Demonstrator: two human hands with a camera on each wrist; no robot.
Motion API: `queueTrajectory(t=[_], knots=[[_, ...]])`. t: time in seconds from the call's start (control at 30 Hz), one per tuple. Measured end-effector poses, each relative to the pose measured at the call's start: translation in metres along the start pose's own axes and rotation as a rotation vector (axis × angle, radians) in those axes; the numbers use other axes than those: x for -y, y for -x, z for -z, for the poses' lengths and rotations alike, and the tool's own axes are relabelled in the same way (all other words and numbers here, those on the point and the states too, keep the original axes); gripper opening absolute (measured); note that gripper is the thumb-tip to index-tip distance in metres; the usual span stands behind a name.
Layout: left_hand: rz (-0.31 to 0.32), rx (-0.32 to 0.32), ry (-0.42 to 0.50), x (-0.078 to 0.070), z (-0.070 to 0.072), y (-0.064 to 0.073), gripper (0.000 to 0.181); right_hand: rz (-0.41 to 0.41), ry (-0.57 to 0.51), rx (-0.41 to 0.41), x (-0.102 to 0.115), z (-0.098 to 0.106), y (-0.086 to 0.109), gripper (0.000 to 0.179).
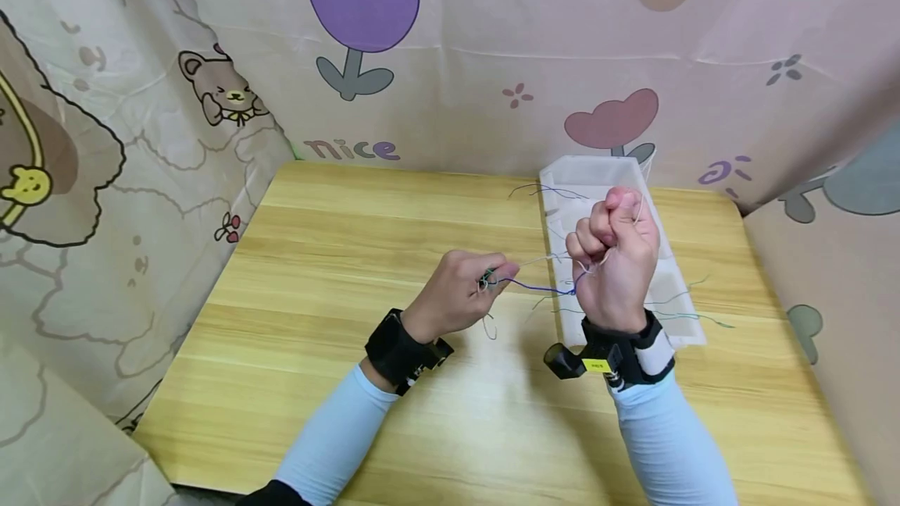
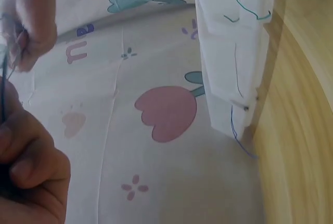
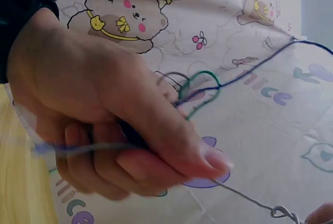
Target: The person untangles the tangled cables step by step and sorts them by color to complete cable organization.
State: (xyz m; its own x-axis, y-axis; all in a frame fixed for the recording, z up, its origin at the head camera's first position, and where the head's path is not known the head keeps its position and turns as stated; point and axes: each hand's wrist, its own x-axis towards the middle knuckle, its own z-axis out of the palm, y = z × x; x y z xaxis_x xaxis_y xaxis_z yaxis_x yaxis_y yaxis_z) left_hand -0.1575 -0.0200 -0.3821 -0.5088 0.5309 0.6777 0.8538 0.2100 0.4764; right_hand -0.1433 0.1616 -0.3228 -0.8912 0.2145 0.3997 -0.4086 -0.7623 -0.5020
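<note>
In the head view my left hand (image 1: 460,291) pinches a small bundle of strings, green, white and blue, between thumb and curled fingers. My right hand (image 1: 615,260) is raised in a fist to its right, gripping a white string (image 1: 537,261) that stretches between the hands. Below it a blue string (image 1: 537,287) also spans the gap. Up close in the right wrist view, the left hand (image 3: 119,109) pinches the white string (image 3: 242,194), which carries a looped knot (image 3: 284,212). Green loops (image 3: 205,75) stick out behind that hand. Inside the right fist, the string is hidden.
Under and behind the right hand lies a long white tray (image 1: 598,166) with loose strings in it, some hanging over its sides. The wooden table (image 1: 281,381) meets printed cloth (image 1: 478,115) at the back and sides.
</note>
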Motion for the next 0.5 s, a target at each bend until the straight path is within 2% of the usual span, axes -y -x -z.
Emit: queueTrajectory(t=[0.07, 0.17, 0.27, 0.37, 0.43, 0.5], knots=[[0.004, 0.013, 0.005, 0.002, 0.002, 0.004, 0.030, -0.001, -0.036, 0.001, 0.001, 0.002, 0.001, 0.022], [0.055, 0.018, 0.059, 0.006, 0.004, 0.009, 0.037, -0.008, -0.081, -0.004, 0.006, 0.005, 0.001, 0.022], [0.135, -0.032, 0.164, 0.010, 0.008, 0.013, 0.044, 0.026, -0.146, -0.019, 0.018, 0.008, -0.004, 0.022], [0.203, -0.111, 0.269, 0.013, 0.012, 0.016, 0.044, 0.063, -0.224, -0.025, 0.030, 0.010, -0.009, 0.023], [0.238, -0.142, 0.335, 0.012, 0.014, 0.015, 0.042, 0.051, -0.243, -0.026, 0.034, 0.011, -0.010, 0.024], [0.255, -0.148, 0.387, 0.008, 0.013, 0.013, 0.040, 0.017, -0.273, -0.033, 0.035, 0.011, -0.009, 0.024]])
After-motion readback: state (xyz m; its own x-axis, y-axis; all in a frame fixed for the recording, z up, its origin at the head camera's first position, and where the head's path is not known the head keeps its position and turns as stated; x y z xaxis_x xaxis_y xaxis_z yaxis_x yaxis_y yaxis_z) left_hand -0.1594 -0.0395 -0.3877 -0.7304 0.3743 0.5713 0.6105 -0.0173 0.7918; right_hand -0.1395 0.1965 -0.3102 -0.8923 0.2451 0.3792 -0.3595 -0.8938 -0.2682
